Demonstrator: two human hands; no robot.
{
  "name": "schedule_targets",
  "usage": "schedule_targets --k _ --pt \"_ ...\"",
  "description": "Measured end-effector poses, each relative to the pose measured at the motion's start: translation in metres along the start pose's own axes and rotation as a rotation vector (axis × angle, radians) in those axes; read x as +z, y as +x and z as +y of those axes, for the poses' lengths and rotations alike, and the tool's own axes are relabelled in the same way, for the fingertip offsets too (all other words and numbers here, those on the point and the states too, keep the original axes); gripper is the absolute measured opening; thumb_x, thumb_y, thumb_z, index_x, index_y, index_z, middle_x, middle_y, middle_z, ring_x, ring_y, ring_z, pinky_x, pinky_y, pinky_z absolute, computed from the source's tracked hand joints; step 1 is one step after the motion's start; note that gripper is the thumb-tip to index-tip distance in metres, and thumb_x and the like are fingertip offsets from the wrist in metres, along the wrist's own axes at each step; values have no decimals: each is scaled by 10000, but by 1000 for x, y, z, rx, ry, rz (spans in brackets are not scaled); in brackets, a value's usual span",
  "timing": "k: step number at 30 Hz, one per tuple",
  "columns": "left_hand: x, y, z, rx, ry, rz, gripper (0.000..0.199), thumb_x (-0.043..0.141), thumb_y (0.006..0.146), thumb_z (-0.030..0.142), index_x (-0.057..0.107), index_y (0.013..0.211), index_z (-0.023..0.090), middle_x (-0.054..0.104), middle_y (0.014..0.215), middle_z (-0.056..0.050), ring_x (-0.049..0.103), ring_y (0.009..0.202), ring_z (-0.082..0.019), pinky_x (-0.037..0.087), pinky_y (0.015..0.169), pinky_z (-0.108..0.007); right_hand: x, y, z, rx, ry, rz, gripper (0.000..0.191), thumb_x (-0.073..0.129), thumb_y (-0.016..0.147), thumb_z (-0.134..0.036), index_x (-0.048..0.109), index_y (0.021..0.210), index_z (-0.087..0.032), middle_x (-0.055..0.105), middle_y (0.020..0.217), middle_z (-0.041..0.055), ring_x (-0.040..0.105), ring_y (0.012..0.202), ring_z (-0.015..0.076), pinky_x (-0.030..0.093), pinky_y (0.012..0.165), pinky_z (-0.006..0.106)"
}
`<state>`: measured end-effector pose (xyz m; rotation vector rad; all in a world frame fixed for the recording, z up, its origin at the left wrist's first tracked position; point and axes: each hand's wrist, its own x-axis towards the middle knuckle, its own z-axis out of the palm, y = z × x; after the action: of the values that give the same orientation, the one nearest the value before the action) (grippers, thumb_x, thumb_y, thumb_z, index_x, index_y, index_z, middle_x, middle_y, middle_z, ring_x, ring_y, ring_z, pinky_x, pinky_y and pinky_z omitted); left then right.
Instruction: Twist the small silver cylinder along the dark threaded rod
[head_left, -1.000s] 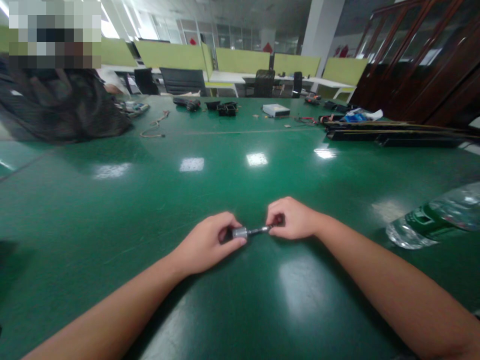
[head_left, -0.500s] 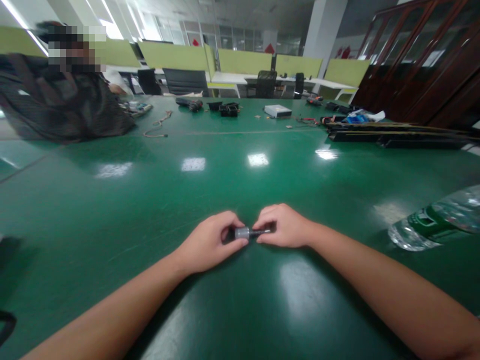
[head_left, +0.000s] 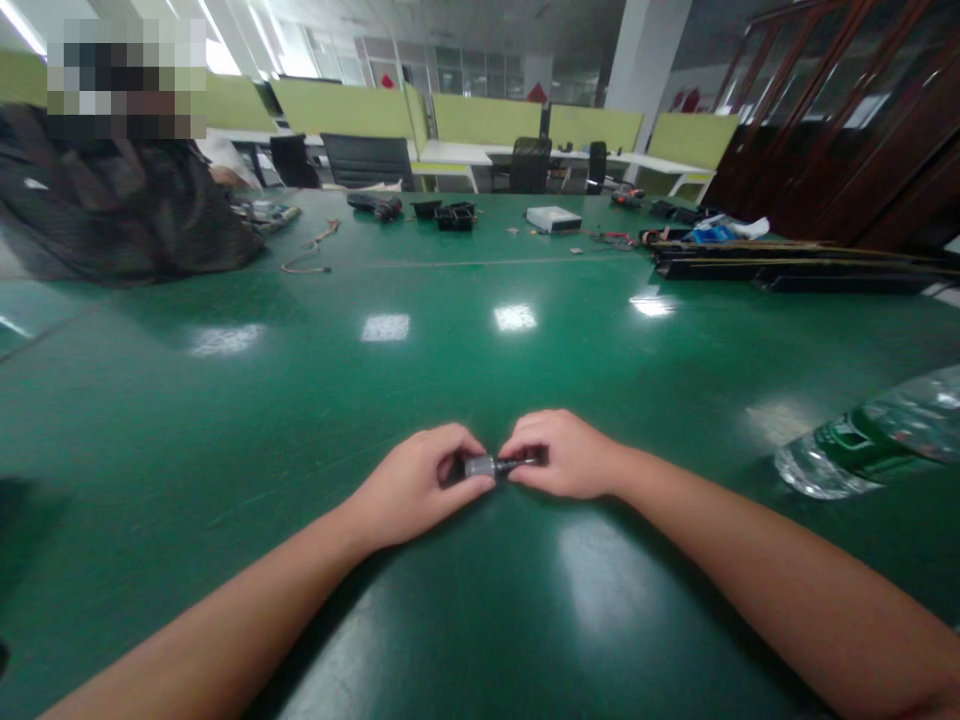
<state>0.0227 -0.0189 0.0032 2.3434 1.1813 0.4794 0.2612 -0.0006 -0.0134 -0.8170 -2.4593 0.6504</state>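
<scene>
A small grey cylinder (head_left: 479,467) lies sideways just above the green table (head_left: 450,380), between my two hands. My left hand (head_left: 427,480) pinches it between thumb and fingers from the left. From its right end a thin dark shaft (head_left: 512,465) runs toward my right hand (head_left: 559,453), whose thumb and fingertips close round it. The far end of the shaft is partly hidden within my right hand. My fingertips on both sides nearly meet.
A clear bottle with a green label (head_left: 862,443) lies at the right. A dark bag (head_left: 135,215) stands at the back left, a person behind it. Along the far edge are black parts (head_left: 455,216), a white-topped box (head_left: 553,219), cables (head_left: 311,250) and long black strips (head_left: 750,265).
My right hand has shifted slightly left, closer to my left hand, and less space shows between the cylinder and its fingertips. The view has moved a little.
</scene>
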Motion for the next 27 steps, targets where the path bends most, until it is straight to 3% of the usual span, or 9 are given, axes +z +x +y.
schedule_targets --k 9,27 --pt "-1 0 1 12 -8 9 263 638 858 434 668 937 185 582 729 3 522 648 -150 382 584 -245 4 0 -3 -63 -81 0 112 676 852 -235 732 934 -182 696 857 46 611 815 167 446 768 281" --pt "-1 0 0 17 -10 -7 246 637 873 417 664 942 182 587 753 2 526 659 -149 379 603 -250 0 -3 -2 -58 -90 20 72 686 784 -210 714 833 -166 671 755 25 590 726 155 440 718 276"
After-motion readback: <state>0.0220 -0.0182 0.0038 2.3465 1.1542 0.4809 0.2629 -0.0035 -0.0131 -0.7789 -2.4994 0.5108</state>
